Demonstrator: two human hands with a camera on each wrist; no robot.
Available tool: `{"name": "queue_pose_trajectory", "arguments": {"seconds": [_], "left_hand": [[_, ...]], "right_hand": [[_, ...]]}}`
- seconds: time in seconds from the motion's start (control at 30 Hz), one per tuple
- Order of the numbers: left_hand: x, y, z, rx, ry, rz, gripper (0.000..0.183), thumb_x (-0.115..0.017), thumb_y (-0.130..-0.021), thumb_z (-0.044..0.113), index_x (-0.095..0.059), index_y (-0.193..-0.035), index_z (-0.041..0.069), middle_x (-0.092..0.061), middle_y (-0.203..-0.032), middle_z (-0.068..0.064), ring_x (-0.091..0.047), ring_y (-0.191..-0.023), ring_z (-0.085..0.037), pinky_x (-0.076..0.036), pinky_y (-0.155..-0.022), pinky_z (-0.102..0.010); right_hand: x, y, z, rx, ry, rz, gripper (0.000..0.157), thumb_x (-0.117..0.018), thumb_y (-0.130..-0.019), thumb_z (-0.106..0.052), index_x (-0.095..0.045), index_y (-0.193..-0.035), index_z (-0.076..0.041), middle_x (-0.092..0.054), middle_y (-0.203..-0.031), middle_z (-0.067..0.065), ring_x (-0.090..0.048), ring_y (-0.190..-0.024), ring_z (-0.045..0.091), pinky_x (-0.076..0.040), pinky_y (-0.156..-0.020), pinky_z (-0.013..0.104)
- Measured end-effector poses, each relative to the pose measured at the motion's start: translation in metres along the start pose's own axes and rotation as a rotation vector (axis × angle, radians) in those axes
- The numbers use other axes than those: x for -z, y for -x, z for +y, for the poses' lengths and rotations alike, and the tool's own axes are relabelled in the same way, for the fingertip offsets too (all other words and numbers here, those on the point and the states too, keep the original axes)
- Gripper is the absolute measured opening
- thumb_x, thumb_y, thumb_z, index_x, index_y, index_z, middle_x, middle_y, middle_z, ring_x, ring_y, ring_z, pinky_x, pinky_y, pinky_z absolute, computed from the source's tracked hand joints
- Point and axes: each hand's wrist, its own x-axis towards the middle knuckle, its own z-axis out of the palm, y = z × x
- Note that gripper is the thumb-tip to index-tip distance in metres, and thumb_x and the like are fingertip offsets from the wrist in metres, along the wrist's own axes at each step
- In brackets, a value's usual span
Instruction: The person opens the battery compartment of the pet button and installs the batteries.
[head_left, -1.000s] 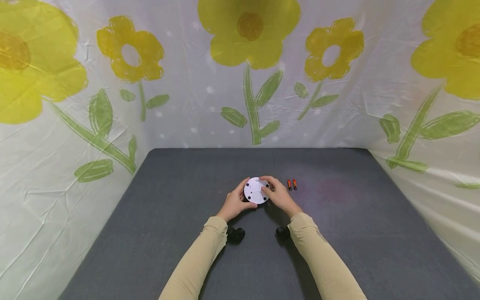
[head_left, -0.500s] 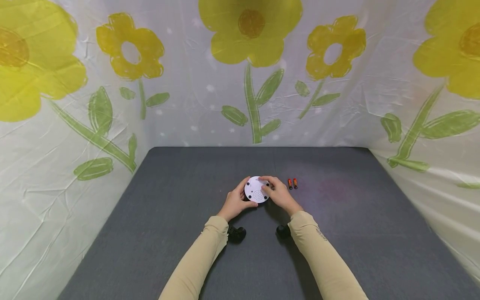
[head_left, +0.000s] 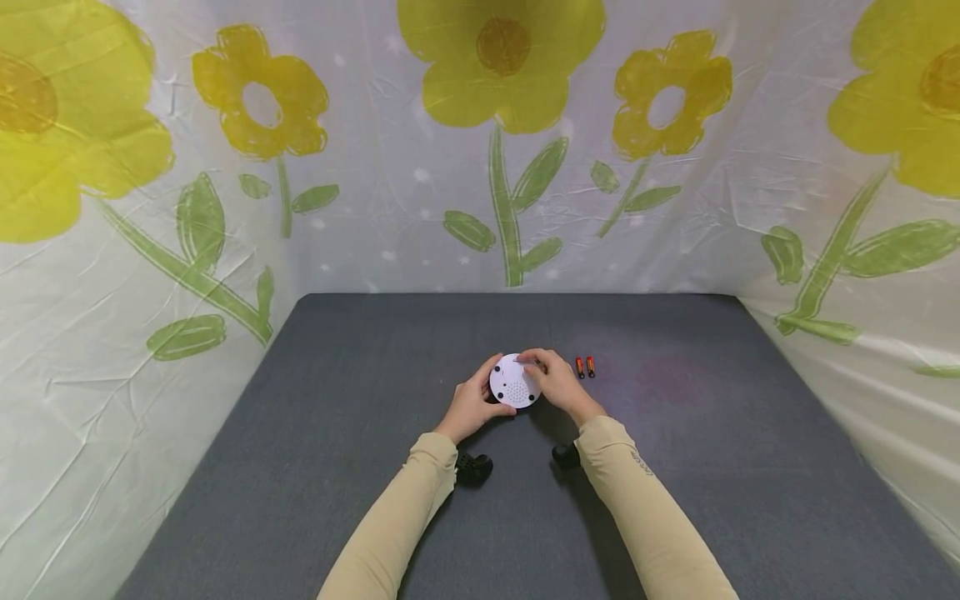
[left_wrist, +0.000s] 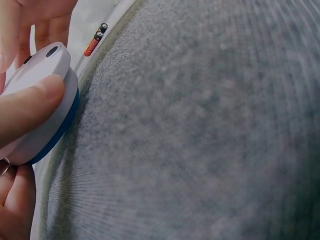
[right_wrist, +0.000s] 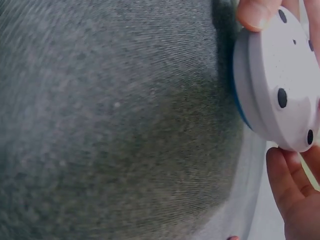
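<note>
Two hands [head_left: 468, 408] [head_left: 558, 383] touch a white disc [head_left: 512, 383], black-dotted and blue-edged: left clamped round it, right's grip unclear.

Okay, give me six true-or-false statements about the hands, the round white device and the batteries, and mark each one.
1. The left hand holds the round white device. True.
2. The device is white all over. False: the left wrist view shows a blue rim.
3. Two batteries lie side by side on the table. True.
4. The batteries are nearer the left hand. False: they are nearer the right hand.
5. In the head view, small holes show on the device's face. True.
6. The right hand holds a battery. False: its fingers are at the device, and both batteries lie on the table.
</note>
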Motion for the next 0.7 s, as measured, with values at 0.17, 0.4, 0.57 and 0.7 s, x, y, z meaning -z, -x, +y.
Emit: {"name": "queue_pose_trajectory", "arguments": {"seconds": [0.17, 0.4, 0.57, 0.7], "left_hand": [[-0.0006, 0.0004, -0.0001, -0.002, -0.014, -0.002, 0.095, -0.083, -0.066, 0.007, -0.030, -0.145, 0.010, -0.037, -0.143, -0.011, -0.040, -0.125, -0.015, -0.040, -0.096, -0.025], [-0.0020, 0.0005, -0.0016, -0.024, -0.022, -0.011, 0.095, -0.083, -0.067, 0.007, -0.030, -0.145, 0.008, -0.039, -0.141, -0.011, -0.042, -0.123, -0.016, -0.042, -0.094, -0.027], [-0.0023, 0.0017, -0.0028, -0.017, -0.021, -0.010, 0.095, -0.083, -0.067, 0.008, -0.030, -0.146, 0.009, -0.039, -0.142, -0.011, -0.042, -0.123, -0.016, -0.041, -0.094, -0.026], [-0.0010, 0.0022, -0.0024, -0.006, -0.008, -0.009, 0.095, -0.083, -0.068, 0.009, -0.028, -0.146, 0.009, -0.036, -0.143, -0.011, -0.040, -0.125, -0.016, -0.040, -0.095, -0.025]], "right_hand": [[0.0018, -0.0018, -0.0041, -0.012, 0.004, 0.009, 0.014, -0.054, -0.094, -0.007, -0.064, -0.104, -0.006, -0.053, -0.102, 0.012, -0.051, -0.089, 0.024, -0.046, -0.074, 0.037], [0.0016, -0.0047, -0.0025, 0.010, 0.008, 0.044, 0.006, -0.061, -0.090, -0.007, -0.063, -0.095, -0.005, -0.052, -0.097, 0.011, -0.052, -0.087, 0.024, -0.046, -0.071, 0.035], [0.0021, -0.0027, -0.0031, 0.050, 0.051, 0.079, 0.007, -0.067, -0.085, -0.008, -0.067, -0.092, -0.008, -0.052, -0.108, 0.012, -0.046, -0.100, 0.028, -0.041, -0.083, 0.041], [0.0031, -0.0008, -0.0035, 0.107, 0.072, 0.085, 0.009, -0.068, -0.085, -0.007, -0.068, -0.093, -0.009, -0.055, -0.102, 0.010, -0.045, -0.094, 0.026, -0.040, -0.077, 0.039]]}}
